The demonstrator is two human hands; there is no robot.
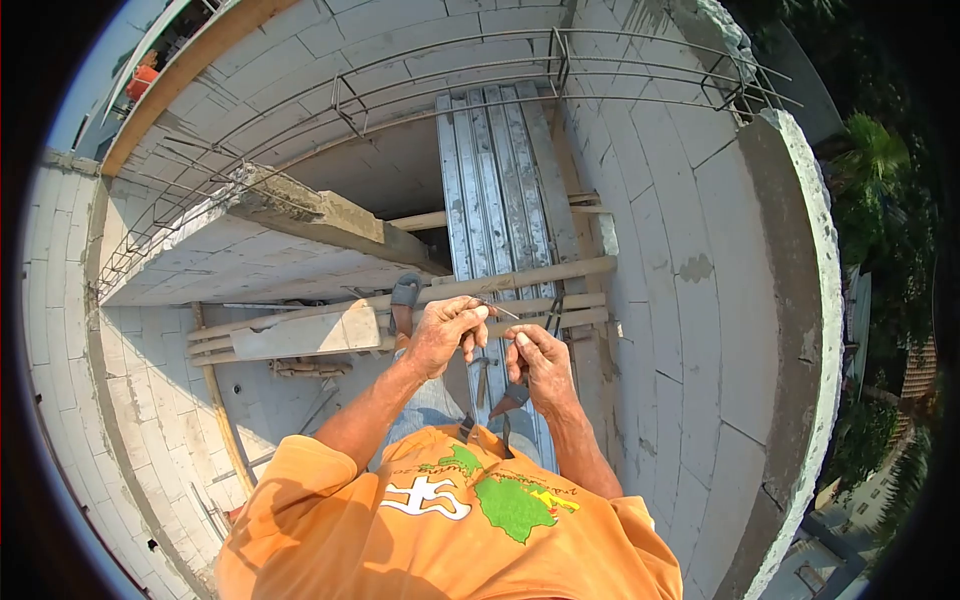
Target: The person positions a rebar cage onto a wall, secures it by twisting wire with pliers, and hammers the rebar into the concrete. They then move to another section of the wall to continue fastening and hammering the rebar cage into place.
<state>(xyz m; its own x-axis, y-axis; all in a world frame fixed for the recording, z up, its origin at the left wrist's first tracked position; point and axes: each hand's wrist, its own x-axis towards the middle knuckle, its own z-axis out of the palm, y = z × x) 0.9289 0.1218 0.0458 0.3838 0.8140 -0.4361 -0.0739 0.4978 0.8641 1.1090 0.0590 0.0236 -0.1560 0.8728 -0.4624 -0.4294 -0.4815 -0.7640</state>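
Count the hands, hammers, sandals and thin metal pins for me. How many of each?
hands: 2 (left hand, right hand)
thin metal pin: 1
hammer: 1
sandal: 1
total: 5

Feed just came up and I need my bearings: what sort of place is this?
Likely a building site, high up between unfinished walls: bare block walls, rebar cages along their tops, rough wooden planks spanning the gap, and a thin nail pinched in the left hand.
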